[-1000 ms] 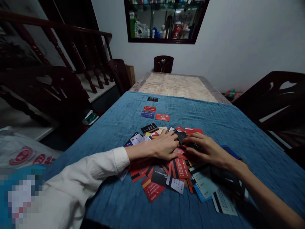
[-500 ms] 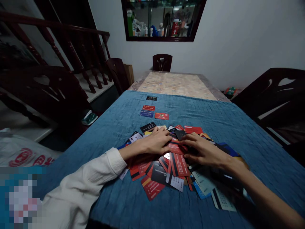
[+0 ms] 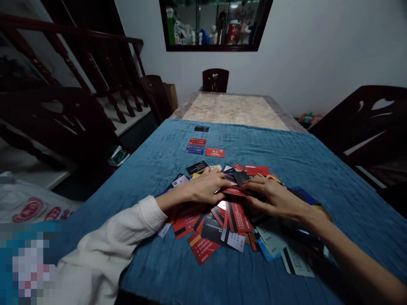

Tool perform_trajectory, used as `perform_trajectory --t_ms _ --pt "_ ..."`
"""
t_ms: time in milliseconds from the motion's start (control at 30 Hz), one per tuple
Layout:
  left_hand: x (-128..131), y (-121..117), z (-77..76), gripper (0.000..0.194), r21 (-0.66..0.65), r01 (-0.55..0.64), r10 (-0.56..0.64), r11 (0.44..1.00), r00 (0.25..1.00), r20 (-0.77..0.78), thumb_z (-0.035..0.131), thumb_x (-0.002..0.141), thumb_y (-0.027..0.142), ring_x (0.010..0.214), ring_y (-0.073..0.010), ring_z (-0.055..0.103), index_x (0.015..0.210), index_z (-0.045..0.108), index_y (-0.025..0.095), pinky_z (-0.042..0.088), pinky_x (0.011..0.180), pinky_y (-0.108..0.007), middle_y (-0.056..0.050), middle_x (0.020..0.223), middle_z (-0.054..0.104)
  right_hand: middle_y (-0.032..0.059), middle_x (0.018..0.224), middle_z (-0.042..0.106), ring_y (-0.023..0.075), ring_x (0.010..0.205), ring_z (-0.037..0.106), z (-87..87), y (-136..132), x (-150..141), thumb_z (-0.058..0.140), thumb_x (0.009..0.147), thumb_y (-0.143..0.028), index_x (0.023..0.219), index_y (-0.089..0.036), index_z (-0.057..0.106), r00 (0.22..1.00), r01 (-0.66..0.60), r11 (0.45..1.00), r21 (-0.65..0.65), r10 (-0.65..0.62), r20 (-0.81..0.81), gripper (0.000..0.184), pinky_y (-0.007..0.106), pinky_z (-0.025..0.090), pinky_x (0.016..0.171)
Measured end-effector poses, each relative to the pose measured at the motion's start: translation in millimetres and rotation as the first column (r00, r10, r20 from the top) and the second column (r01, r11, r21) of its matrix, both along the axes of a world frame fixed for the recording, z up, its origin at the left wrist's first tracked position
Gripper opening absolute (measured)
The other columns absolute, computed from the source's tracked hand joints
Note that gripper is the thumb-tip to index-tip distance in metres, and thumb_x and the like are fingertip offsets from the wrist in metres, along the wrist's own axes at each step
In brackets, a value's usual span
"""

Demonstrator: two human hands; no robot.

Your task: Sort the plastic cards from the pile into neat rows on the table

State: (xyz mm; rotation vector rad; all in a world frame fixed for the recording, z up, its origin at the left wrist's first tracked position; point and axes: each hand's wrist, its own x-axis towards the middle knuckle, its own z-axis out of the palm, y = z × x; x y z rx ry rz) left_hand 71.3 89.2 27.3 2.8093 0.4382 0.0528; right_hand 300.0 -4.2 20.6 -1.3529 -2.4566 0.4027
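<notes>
A loose pile of plastic cards (image 3: pixel 222 224), mostly red, black, white and blue, lies on a blue cloth (image 3: pixel 286 161). Both my hands are on top of the pile. My left hand (image 3: pixel 206 188), in a white sleeve, has its fingers curled at the left end of a red card (image 3: pixel 234 192) that is raised slightly off the pile. My right hand (image 3: pixel 276 198), bare-armed, pinches the card's right end between fingers and thumb. A black card (image 3: pixel 241 177) lies just beyond my fingertips.
Farther out on the cloth lie a black card (image 3: pixel 201 128), a red card (image 3: pixel 197 142), a blue card (image 3: pixel 194 149) and another red card (image 3: pixel 215 152). Beyond is the bare table top (image 3: pixel 235 110). Dark wooden chairs (image 3: pixel 365 123) flank the table; a stair railing (image 3: pixel 95 55) runs at left.
Both hands have shifted slightly over the pile, and a red card between them has come up off the heap. The camera has tilted a little.
</notes>
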Motion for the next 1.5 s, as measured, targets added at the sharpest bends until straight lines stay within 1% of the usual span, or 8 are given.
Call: perform_trajectory --t_ms 133,367,533,667,867,1167,1333,1500 --pt "2 6 -1.5 0.034 -0.014 -0.026 0.026 1.0 1.0 0.018 0.05 0.083 0.008 0.106 -0.0252 0.059 0.105 0.073 0.021 0.041 0.093 -0.04 -0.008 0.11 0.069 0.0098 0.098 0.074 0.022 0.089 0.068 -1.0 1 2 0.046 0.096 -0.027 0.107 -0.022 0.071 0.999 0.025 0.999 0.03 -0.024 -0.03 0.028 0.035 0.052 0.079" --pt "4 18 -16.3 0.037 -0.134 -0.02 0.044 0.991 0.984 0.175 0.051 0.078 0.002 0.092 -0.0207 0.066 0.103 0.075 0.015 0.046 0.085 -0.03 -0.008 0.098 0.074 0.0099 0.095 0.076 0.0201 0.084 0.07 -12.3 6 6 0.042 0.1 -0.028 0.106 -0.019 0.071 0.994 0.082 0.991 0.105 -0.073 -0.087 0.031 0.03 0.051 0.073" --pt "3 21 -21.8 0.037 -0.204 -0.027 0.078 0.979 0.966 0.247 0.051 0.077 0.0 0.09 -0.0187 0.067 0.102 0.075 0.016 0.047 0.083 -0.027 -0.005 0.095 0.075 0.0086 0.092 0.076 0.0201 0.08 0.07 -16.7 8 5 0.044 0.096 -0.021 0.103 -0.02 0.07 0.989 0.108 0.984 0.142 -0.092 -0.115 0.027 0.029 0.05 0.067" --pt "3 21 -21.0 0.038 -0.22 -0.031 0.088 0.975 0.964 0.253 0.05 0.078 0.001 0.091 -0.0191 0.068 0.103 0.075 0.016 0.048 0.083 -0.026 -0.006 0.096 0.075 0.0083 0.091 0.076 0.0203 0.079 0.07 -20.8 9 3 0.047 0.093 -0.017 0.103 -0.02 0.07 0.984 0.129 0.979 0.16 -0.107 -0.139 0.025 0.028 0.051 0.066" --pt "3 22 -21.8 0.04 -0.257 -0.064 0.133 0.964 0.956 0.263 0.051 0.078 0.001 0.092 -0.0187 0.068 0.107 0.074 0.019 0.049 0.086 -0.027 -0.005 0.099 0.075 0.0082 0.099 0.076 0.0219 0.089 0.072 -27.9 11 3 0.05 0.085 -0.01 0.107 -0.021 0.069 0.978 0.135 0.972 0.191 -0.099 -0.183 0.031 0.032 0.055 0.075" --pt "2 23 -23.0 0.035 -0.254 -0.106 0.176 0.961 0.946 0.274 0.053 0.081 0.003 0.091 -0.0182 0.067 0.107 0.073 0.016 0.047 0.083 -0.025 -0.005 0.098 0.075 0.0075 0.097 0.077 0.0222 0.084 0.072 -30.9 13 2 0.052 0.086 -0.016 0.111 -0.021 0.067 0.946 0.238 0.957 0.164 -0.19 -0.263 0.03 0.031 0.056 0.072" --pt "2 24 -22.9 0.032 -0.258 -0.131 0.203 0.957 0.938 0.279 0.053 0.082 0.004 0.084 -0.0156 0.066 0.106 0.072 0.015 0.046 0.077 -0.022 -0.003 0.094 0.075 0.0054 0.093 0.076 0.0202 0.08 0.072 -29.1 14 2 0.053 0.086 -0.017 0.113 -0.021 0.064 0.931 0.238 0.962 0.136 -0.186 -0.314 0.03 0.029 0.055 0.07" --pt "2 24 -23.1 0.03 -0.258 -0.138 0.209 0.956 0.939 0.272 0.054 0.082 0.004 0.09 -0.0178 0.068 0.105 0.071 0.014 0.047 0.08 -0.024 -0.005 0.099 0.075 0.0056 0.097 0.077 0.0206 0.082 0.072 -30.4 15 2 0.054 0.086 -0.017 0.111 -0.022 0.065 0.918 0.262 0.956 0.13 -0.205 -0.339 0.028 0.029 0.056 0.072"
